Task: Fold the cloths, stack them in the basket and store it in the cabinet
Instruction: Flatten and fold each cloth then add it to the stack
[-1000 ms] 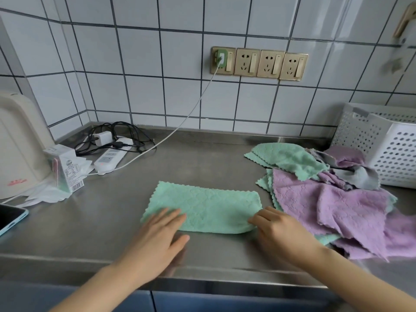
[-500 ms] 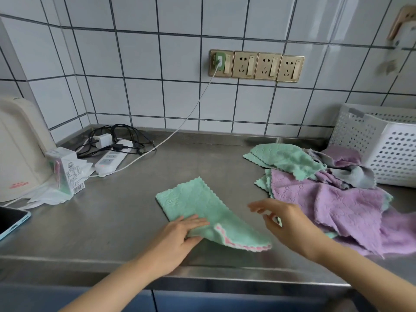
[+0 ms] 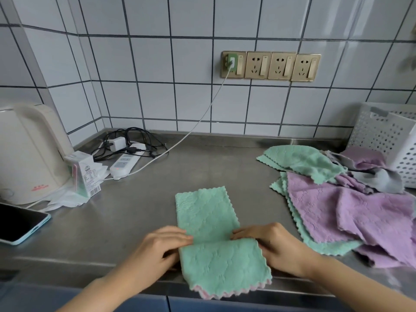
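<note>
Shiny metal surface (image 3: 139,212) holds a long green cloth (image 3: 209,224), its near end hanging over the front edge. Left hand (image 3: 157,246) and right hand (image 3: 276,244) pinch its side edges with curled fingers. Bare room lies left.

White square wall tiles (image 3: 155,61) with dark grout, meeting at a corner on the left. Row of four gold-framed wall sockets (image 3: 271,66), leftmost holding a green plug with white cable (runs down toward the counter). Brushed stainless steel countertop (image 3: 139,199) with raised back lip, soft daylight reflecting off it. Blue cabinet fronts (image 3: 157,304) below the front edge.
</note>
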{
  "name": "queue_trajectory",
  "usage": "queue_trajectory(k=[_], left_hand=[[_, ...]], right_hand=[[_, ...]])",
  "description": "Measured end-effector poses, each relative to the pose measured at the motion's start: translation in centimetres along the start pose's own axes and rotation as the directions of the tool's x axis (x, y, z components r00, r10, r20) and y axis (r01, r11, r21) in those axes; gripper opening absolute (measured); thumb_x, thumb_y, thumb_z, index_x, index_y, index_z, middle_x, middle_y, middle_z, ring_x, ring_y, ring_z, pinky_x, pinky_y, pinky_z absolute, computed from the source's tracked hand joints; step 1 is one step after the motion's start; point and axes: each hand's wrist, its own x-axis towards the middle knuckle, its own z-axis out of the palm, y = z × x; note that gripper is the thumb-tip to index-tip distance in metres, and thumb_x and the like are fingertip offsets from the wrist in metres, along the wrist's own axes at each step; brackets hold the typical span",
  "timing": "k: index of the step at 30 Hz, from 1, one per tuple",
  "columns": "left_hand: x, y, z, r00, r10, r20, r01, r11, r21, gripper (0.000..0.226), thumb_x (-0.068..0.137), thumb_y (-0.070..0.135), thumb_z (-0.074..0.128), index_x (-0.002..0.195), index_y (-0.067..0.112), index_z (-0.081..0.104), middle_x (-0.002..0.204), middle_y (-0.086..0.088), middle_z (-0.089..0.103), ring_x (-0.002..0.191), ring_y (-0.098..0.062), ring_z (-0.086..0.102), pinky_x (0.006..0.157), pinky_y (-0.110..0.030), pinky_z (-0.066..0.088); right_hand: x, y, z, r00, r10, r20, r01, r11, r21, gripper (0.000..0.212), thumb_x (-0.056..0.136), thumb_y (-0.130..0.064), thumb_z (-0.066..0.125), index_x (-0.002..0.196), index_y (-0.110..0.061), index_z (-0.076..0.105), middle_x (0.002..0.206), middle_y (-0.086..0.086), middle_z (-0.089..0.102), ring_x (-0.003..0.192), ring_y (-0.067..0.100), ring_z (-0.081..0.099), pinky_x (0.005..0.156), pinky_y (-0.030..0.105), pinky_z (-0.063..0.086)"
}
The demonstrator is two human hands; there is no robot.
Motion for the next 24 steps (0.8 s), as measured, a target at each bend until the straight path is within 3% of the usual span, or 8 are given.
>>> queue_trajectory(k=[3,4,6,8,11,18,22,24], left_hand=[[0.7,1.1,-0.5,0.955,-0.281,-0.100,0.265,0.953,-0.144,0.036,0.074,0.011,0.067,0.083,0.046,0.071,0.075,0.020,0.068,0.068,0.009,0.061,0.066,-0.010,0.043],[1.4,1.4,-0.7,0.923,-0.378,-0.071,0.358,0.911,-0.205,0.028,0.079,0.011,0.068,0.072,0.038,0.070,0.065,0.013,0.067,0.057,0.007,0.059,0.059,-0.013,0.041],[3.1,1.3,-0.8,0.827,-0.563,-0.002,0.535,0.787,-0.307,0.030,0.087,0.015,0.065,0.059,0.016,0.057,0.047,-0.003,0.054,0.042,-0.006,0.059,0.043,-0.018,0.032],[4.4,0.9,-0.8,0.716,-0.696,0.056,0.661,0.649,-0.378,0.033,0.090,0.023,0.062,0.064,0.008,0.047,0.054,-0.011,0.043,0.040,-0.024,0.063,0.033,-0.020,0.019],[5.3,0.2,-0.3,0.629,-0.770,0.101,0.747,0.563,-0.354,0.023,0.090,0.024,0.060,0.076,0.008,0.052,0.069,-0.018,0.053,0.044,-0.032,0.065,0.029,-0.017,0.012],[6.1,0.6,-0.1,0.649,-0.759,0.045,0.746,0.625,-0.230,0.023,0.091,0.023,0.054,0.077,0.005,0.050,0.060,-0.014,0.053,0.039,-0.028,0.063,0.037,-0.025,0.029],[6.0,0.8,-0.2,0.677,-0.735,-0.044,0.730,0.677,-0.092,0.018,0.085,0.028,0.060,0.080,0.012,0.053,0.044,0.001,0.053,0.041,-0.023,0.063,0.052,-0.030,0.045],[6.1,1.0,-0.4,0.725,-0.681,-0.107,0.689,0.716,0.112,0.020,0.083,0.034,0.060,0.089,0.018,0.050,0.065,0.004,0.060,0.066,-0.024,0.064,0.062,-0.033,0.047]], right_hand=[[2.1,-0.7,-0.6,0.993,0.109,-0.052,-0.101,0.985,0.143,0.024,0.080,-0.004,0.051,0.088,-0.017,0.069,0.081,-0.015,0.068,0.073,-0.004,0.060,0.066,0.024,0.049],[3.2,-0.8,-0.7,0.982,0.170,-0.080,-0.150,0.966,0.209,0.012,0.077,-0.010,0.053,0.075,-0.011,0.065,0.070,-0.011,0.062,0.065,-0.002,0.053,0.061,0.028,0.045],[5.7,-0.5,-0.6,0.929,0.349,-0.120,-0.303,0.907,0.293,0.025,0.077,-0.024,0.056,0.061,-0.006,0.050,0.058,-0.003,0.050,0.056,0.004,0.046,0.056,0.029,0.039],[8.1,0.1,-0.2,0.832,0.547,-0.092,-0.513,0.822,0.249,0.036,0.087,-0.030,0.055,0.059,-0.011,0.044,0.056,0.000,0.049,0.050,0.011,0.049,0.052,0.026,0.038],[10.3,0.9,1.3,0.707,0.699,-0.108,-0.703,0.712,0.005,0.039,0.092,-0.035,0.045,0.060,-0.015,0.035,0.062,0.002,0.047,0.059,0.023,0.049,0.052,0.027,0.035],[10.5,-0.5,2.3,0.701,0.681,-0.214,-0.713,0.675,-0.187,0.022,0.098,-0.023,0.026,0.090,-0.013,0.044,0.095,0.010,0.061,0.077,0.031,0.049,0.064,0.034,0.039],[10.8,-0.5,1.9,0.656,0.736,-0.167,-0.755,0.641,-0.141,0.023,0.092,-0.012,0.034,0.069,-0.011,0.038,0.075,0.004,0.050,0.067,0.025,0.048,0.056,0.028,0.036],[10.8,-0.4,1.7,0.654,0.737,-0.171,-0.756,0.646,-0.106,0.022,0.090,-0.011,0.034,0.068,-0.012,0.035,0.071,0.003,0.045,0.063,0.024,0.046,0.052,0.028,0.035]])
